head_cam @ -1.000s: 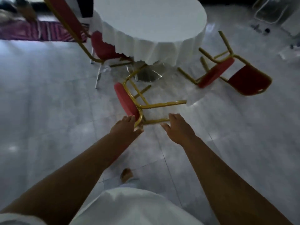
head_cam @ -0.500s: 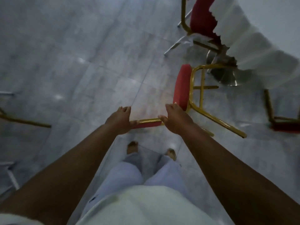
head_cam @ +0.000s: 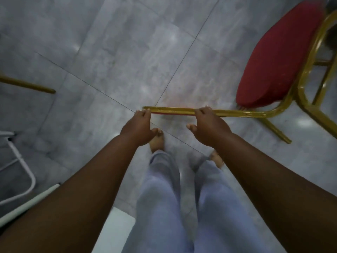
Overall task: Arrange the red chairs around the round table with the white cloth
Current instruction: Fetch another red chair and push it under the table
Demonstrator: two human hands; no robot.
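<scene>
Loose pale lavender-grey trousers point(head_cam: 160, 207), bare feet point(head_cam: 157, 143), bare forearms point(head_cam: 102, 176).

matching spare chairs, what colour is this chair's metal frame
Gold chair frame, seen best in the head view.

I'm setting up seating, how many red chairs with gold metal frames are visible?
1. The red-cushioned, gold-framed chair lies tipped at right, left hand and right hand gripping its backrest rail. A gold leg at the left edge may belong to another, hidden.

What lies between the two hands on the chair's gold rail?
Head view: only a bare stretch of the gold rail between the left hand and the right hand, with grey floor tiles beneath.
</scene>
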